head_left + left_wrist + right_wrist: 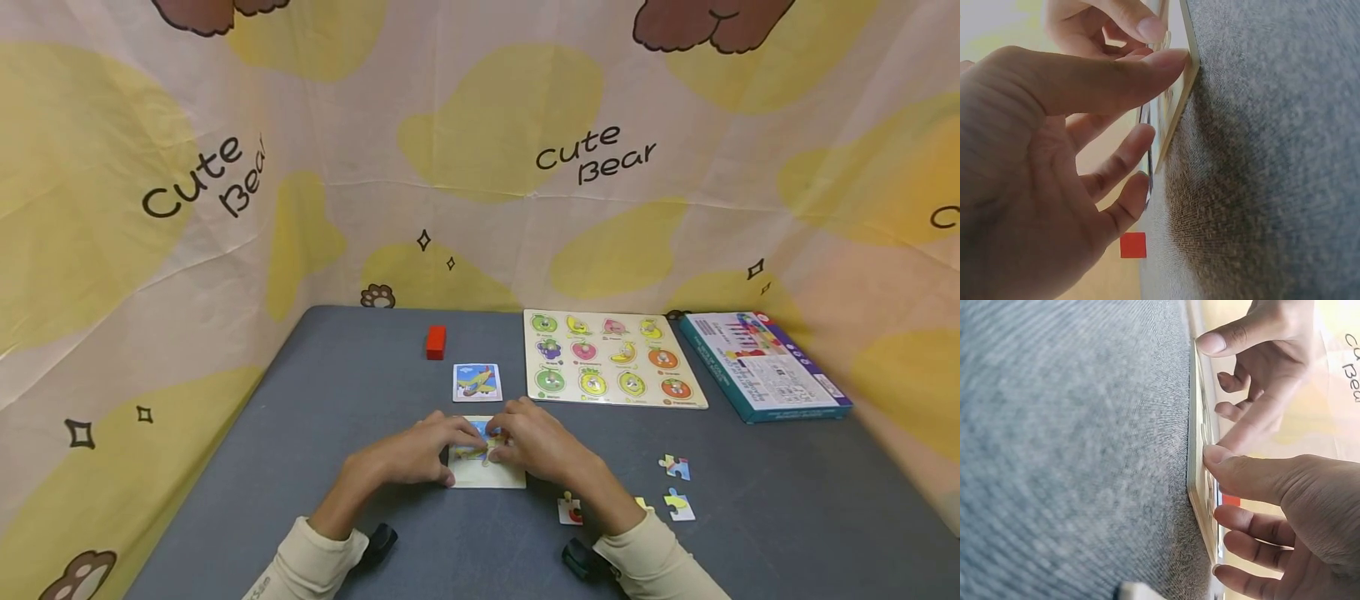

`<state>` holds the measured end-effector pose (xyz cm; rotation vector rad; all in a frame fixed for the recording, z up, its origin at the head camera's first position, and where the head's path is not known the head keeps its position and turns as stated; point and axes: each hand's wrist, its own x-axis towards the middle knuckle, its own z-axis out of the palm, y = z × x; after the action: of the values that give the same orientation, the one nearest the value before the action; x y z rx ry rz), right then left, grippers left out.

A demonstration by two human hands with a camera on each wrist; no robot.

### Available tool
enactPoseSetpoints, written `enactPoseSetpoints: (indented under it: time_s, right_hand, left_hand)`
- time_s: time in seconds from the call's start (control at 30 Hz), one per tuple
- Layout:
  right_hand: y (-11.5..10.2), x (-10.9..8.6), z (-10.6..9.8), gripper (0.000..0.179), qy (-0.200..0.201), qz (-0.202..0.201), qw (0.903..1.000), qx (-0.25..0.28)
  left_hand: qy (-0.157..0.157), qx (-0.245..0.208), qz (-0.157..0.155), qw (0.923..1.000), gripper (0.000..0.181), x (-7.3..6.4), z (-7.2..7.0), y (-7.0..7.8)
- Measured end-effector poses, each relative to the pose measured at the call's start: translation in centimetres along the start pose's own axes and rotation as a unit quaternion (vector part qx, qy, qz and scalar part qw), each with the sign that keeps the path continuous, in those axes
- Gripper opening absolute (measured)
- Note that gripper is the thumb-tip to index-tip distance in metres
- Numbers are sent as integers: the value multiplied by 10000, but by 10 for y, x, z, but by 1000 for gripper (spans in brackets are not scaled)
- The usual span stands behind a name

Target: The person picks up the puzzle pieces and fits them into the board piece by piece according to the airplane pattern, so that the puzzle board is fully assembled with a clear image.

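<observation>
Left forearm [341, 504]: is slanting inward from lower left
Right forearm [609, 497]: is slanting inward from lower right
Left hand [422, 447]: is holding its thumb [1241, 336] apart from its extended index finger [1263, 412]
Right hand [542, 443]: is pointing its thumb [1254, 475] forward, other fingers [1260, 550] curving loosely

In the head view, the patterned cloth [465, 208] is lit softly and evenly, and faint shadows are cast on the grey table [330, 383]. In the left wrist view, the left hand [1029, 150] is rendered dim against a washed-out upper left, with a brownish shadow thrown beside the board [1176, 117]. In the right wrist view, the table's weave is blurred at left.
</observation>
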<state>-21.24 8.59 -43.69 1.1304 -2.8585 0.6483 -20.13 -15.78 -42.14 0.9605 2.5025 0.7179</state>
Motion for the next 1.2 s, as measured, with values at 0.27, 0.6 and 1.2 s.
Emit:
enactPoseSetpoints:
  time_s: [0.27,0.6,1.2]
  right_hand:
    - [4,-1,-5,34,-168,60,9996,197]
    - [25,-21,-19,37,-364,240,9977,520]
    - [70,-97,-64,41,-30,1220,9922,241]
  left_hand:
    - [-75,38,12,10000,59,-1,0,-1]
    - [-139,-121,-83,9998,60,1,2,-4]
    - [-106,-299,-49,9995,59,0,0,-3]
